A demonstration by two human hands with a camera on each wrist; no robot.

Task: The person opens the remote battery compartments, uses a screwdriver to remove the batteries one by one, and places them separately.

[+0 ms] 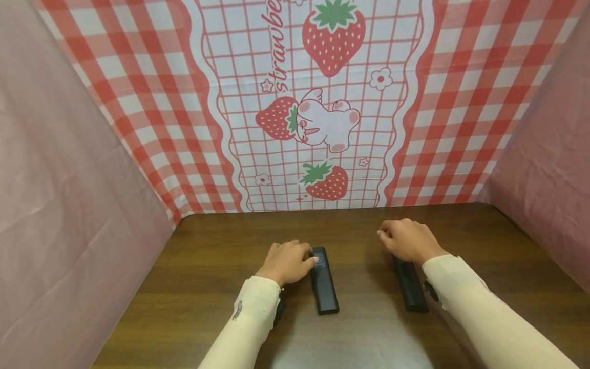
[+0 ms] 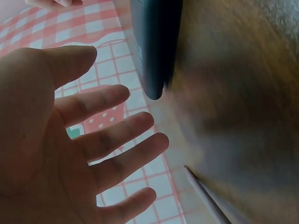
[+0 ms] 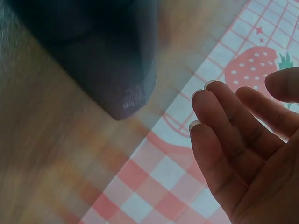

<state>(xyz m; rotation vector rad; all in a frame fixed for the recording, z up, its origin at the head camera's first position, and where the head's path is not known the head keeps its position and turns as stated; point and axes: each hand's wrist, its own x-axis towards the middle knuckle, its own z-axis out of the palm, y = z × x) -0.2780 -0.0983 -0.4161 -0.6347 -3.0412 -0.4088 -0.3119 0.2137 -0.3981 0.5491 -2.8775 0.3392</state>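
My left hand [image 1: 288, 261] is beside a long black bar-shaped object [image 1: 325, 287], which has small pale print near its far end. In the left wrist view its fingers are spread, the palm bare, and the black object [image 2: 156, 46] is just past the fingertips. My right hand [image 1: 407, 238] hovers over the far end of a second black bar [image 1: 410, 287], partly hiding it. The right wrist view shows loosely bent fingers holding nothing, with the printed end of the black bar [image 3: 131, 93] beside them. Both bars lie lengthwise, apart from each other.
A brown wooden table [image 1: 221, 241] lies below. Behind it hangs a red-and-white strawberry-print cloth [image 1: 295, 195], with pink cloth walls [image 1: 83, 205] at both sides. A thin pointed stick-like thing [image 2: 205, 198] lies low in the left wrist view.
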